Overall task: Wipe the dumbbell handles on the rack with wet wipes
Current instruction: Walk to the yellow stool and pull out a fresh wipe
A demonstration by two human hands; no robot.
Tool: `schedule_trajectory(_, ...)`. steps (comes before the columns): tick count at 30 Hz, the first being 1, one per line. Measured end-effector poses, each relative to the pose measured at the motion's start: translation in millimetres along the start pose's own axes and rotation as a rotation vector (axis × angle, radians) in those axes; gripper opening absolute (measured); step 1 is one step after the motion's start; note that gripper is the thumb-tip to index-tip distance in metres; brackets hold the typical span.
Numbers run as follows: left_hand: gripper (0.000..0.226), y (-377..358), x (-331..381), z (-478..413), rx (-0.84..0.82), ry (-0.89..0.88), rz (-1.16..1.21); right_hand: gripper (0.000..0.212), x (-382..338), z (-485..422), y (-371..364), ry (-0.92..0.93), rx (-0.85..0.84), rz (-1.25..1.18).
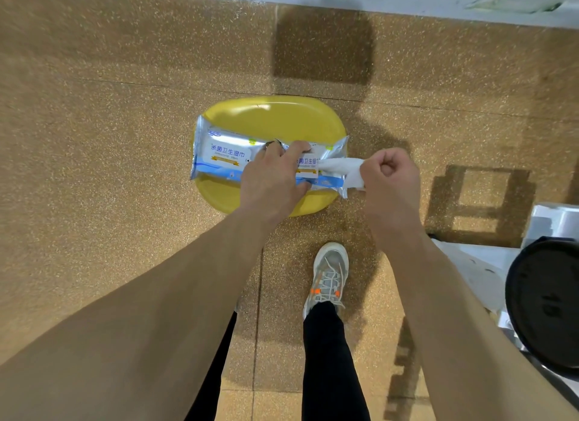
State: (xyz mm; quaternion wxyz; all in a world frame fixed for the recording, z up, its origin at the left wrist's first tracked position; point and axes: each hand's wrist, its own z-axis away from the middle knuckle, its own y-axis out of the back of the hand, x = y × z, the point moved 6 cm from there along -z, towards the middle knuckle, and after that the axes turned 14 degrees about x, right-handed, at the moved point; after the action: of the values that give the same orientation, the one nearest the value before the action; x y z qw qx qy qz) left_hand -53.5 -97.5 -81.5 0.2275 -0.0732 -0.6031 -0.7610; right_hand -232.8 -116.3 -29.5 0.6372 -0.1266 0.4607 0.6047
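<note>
Pulling one white wipe [341, 167] from the wet-wipe pack [219, 151] looks to be the step in hand. The right grip [390, 170] is curled into a fist, pinching the wipe's free end just right of the pack's opening. The left grip [275, 173] spans the pack, fingers over its far side and thumb at the near edge, pinning it to the yellow stool [266, 113].

Draw the wipe level and away from the left grip, so that one sheet comes alone and the pack does not slide. The pack's right end overhangs the stool's rim beneath the wipe.

No dumbbell handle is in view. Only a black dumbbell head [545, 304] and what seems a pale rack frame [551, 220] show, well right of the right grip and nearer the body. Speckled floor [94, 107] spreads left of and beyond both grips; a shoe [329, 273] stands nearer, between them.
</note>
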Motion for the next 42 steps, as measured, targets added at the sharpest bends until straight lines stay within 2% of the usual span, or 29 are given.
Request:
schedule_trajectory(2,0.062,0,0,1,-0.004,0.012,-0.002,0.015,1,-3,5,-0.036,0.009,-0.070)
schedule_trajectory(6,0.061,-1,1,2,-0.013,0.018,-0.025,0.027,6,-4,20,-0.175,-0.018,-0.248)
schedule_trajectory(10,0.061,-1,3,3,-0.033,0.035,-0.046,0.029,10,-3,36,-0.358,-0.054,-0.444)
schedule_trajectory(12,0.062,-1,4,5,-0.049,0.043,-0.042,0.031,13,0,45,-0.398,-0.078,-0.356)
schedule_trajectory(16,0.066,1,4,13,-0.098,0.083,0.104,0.052,26,3,65,-0.400,-0.034,-0.082)
schedule_trajectory(19,0.052,12,7,17,0.064,0.077,0.204,0.050,38,5,60,-0.425,-0.098,-0.092)
schedule_trajectory(21,0.039,19,13,22,0.213,-0.030,0.158,0.050,44,6,50,-0.417,-0.124,-0.056)
schedule_trajectory(23,0.036,17,21,29,0.276,-0.168,0.111,0.040,46,4,40,-0.277,-0.142,0.167)
schedule_trajectory(25,0.044,8,27,35,0.208,-0.250,0.070,0.033,41,4,29,-0.077,-0.170,0.360)
schedule_trajectory(28,0.055,-5,26,42,0.029,-0.260,-0.027,0.023,38,5,10,0.005,-0.191,0.434)
schedule_trajectory(30,0.062,-8,25,45,-0.003,-0.298,-0.096,0.018,38,9,-6,0.048,-0.256,0.511)
schedule_trajectory(32,0.067,-8,24,45,0.015,-0.331,-0.145,0.020,37,13,-22,0.195,-0.321,0.597)
schedule_trajectory(34,0.068,-10,22,44,0.013,-0.335,-0.168,0.024,35,19,-31,0.392,-0.331,0.689)
schedule_trajectory(36,0.066,-10,21,42,0.006,-0.328,-0.178,0.030,37,22,-33,0.499,-0.301,0.760)
schedule_trajectory(40,0.065,-8,19,37,-0.029,-0.315,-0.168,0.067,50,20,-31,0.491,-0.348,0.919)
schedule_trajectory(42,0.065,-7,19,37,-0.034,-0.316,-0.190,0.076,53,21,-30,0.510,-0.385,1.018)
